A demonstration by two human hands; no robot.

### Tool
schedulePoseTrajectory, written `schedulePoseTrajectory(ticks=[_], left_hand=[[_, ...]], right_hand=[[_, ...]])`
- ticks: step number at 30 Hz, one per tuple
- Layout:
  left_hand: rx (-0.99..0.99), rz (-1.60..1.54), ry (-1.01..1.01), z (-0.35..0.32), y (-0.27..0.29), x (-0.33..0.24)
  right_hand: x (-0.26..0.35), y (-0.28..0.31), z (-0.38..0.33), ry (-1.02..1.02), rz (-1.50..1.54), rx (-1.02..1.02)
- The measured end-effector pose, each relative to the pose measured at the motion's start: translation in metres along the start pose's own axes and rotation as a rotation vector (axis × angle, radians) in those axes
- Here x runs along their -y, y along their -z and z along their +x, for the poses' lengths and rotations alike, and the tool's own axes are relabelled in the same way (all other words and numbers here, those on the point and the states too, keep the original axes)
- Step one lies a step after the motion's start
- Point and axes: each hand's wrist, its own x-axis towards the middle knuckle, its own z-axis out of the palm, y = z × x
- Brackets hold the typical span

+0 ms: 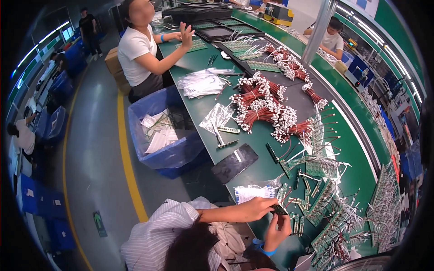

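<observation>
My left hand [260, 209] comes in from the left and pinches the end of a small dark green circuit board [280, 209] between thumb and fingers. Just below it, my right hand [276, 232], with a blue band at the wrist, has its fingertips closed on the same board's lower edge. Any wire or tiny part between the fingertips is too small to make out. Beside my left hand lies a bag of white strips with blue ends [253, 193]. Several narrow circuit boards [296, 224] lie to the right of my hands.
Wired boards [334, 226] pile up at right. Bundles of red-brown wires with white connectors [257, 113] lie farther off, past a dark flat phone-like slab [235, 163]. A blue bin [149, 156] stands left of the green table [203, 131]. A co-worker [144, 49] sits at the far left.
</observation>
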Motion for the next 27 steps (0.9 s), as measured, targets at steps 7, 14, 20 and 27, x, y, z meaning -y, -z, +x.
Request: schedulePoseTrajectory(ticks=[7, 14, 20, 27], left_hand=[[-0.082, 0.035, -0.088, -0.001, -0.006, -0.001], [-0.149, 0.096, -0.125, -0.005, -0.007, -0.006], [-0.201, 0.146, -0.127, -0.007, -0.004, -0.003], [-0.228, 0.211, 0.038, -0.007, 0.005, -0.015]], right_hand=[[0.005, -0.01, -0.004, -0.034, -0.069, -0.104], [0.01, -0.018, -0.005, 0.003, -0.07, -0.147], [0.016, -0.017, -0.005, -0.001, -0.091, -0.072], [0.026, -0.019, 0.001, 0.058, -0.211, -0.085]])
